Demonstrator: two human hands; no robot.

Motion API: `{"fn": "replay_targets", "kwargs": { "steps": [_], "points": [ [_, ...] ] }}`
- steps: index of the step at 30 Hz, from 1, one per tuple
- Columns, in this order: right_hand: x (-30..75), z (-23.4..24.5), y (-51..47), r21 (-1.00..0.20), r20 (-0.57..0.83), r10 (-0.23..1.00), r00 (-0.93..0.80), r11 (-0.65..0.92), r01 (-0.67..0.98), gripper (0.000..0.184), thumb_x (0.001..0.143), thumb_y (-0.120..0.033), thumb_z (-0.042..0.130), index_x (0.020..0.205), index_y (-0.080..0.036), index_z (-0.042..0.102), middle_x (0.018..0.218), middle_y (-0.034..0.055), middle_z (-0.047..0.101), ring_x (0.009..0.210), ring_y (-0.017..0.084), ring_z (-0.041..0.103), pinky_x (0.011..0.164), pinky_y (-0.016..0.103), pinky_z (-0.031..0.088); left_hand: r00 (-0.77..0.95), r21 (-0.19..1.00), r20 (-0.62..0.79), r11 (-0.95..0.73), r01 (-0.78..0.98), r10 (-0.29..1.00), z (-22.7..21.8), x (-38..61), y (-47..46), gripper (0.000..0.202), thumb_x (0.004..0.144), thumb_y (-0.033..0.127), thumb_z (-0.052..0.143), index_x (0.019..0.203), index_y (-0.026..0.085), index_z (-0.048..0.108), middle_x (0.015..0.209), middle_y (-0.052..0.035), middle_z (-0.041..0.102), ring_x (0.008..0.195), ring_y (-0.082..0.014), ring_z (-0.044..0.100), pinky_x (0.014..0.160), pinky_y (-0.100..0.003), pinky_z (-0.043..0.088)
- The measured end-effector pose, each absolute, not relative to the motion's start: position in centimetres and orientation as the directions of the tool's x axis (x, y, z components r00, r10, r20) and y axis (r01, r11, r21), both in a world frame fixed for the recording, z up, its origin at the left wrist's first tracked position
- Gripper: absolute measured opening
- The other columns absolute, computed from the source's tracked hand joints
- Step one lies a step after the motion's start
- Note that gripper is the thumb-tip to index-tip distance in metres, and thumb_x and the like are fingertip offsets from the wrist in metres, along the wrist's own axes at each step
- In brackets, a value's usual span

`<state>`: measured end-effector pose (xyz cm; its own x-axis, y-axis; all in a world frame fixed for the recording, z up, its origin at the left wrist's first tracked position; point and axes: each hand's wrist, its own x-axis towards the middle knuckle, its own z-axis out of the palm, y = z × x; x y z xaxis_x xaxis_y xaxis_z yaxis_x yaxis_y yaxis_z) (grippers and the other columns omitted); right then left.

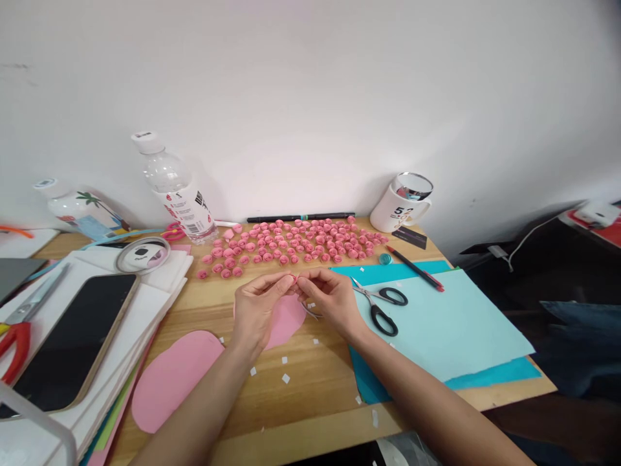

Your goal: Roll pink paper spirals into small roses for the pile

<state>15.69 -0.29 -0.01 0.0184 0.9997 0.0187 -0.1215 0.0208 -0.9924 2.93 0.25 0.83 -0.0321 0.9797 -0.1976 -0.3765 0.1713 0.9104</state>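
Note:
Between their fingertips, my left hand [256, 305] and my right hand [334, 299] pinch a small pink paper roll [294, 279], mostly hidden by the fingers. Both hands are closed and raised above the wooden desk [310, 375]. Just beyond them lie many rolled pink paper roses [284, 260] in a broad cluster. Under my hands is a pink paper piece [285, 323], partly covered. A larger pink paper round [175, 378] lies beside my left forearm. Black-handled scissors [383, 310] rest open to the right of my right hand.
On the right are pale blue paper sheets [446, 323], a red-tipped pen [414, 266] and a white mug [398, 206]. At left stand a clear bottle [177, 188], a tape roll [142, 254], a phone [72, 343] on papers, and red-handled scissors [17, 346]. Small white scraps [286, 378] dot the desk.

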Motion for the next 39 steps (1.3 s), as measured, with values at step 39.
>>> {"fn": "replay_targets", "kwargs": {
  "steps": [39],
  "points": [
    [15.94, -0.01, -0.73, -0.746, 0.559, 0.828, 0.049, 0.476, 0.465, 0.017, 0.077, -0.010, 0.053, 0.081, -0.018, 0.068, 0.073, 0.0040, 0.068, 0.063, 0.013, 0.061, 0.056, 0.023, 0.050, -0.006, 0.914, 0.360, -0.352, 0.203, 0.933, 0.73, 2.69, -0.03, 0.009, 0.072, 0.019, 0.067, 0.079, 0.022, 0.073, 0.080, -0.0024, 0.068, 0.076, -0.0151, 0.063, 0.071, -0.028, 0.052]
  ]
}}
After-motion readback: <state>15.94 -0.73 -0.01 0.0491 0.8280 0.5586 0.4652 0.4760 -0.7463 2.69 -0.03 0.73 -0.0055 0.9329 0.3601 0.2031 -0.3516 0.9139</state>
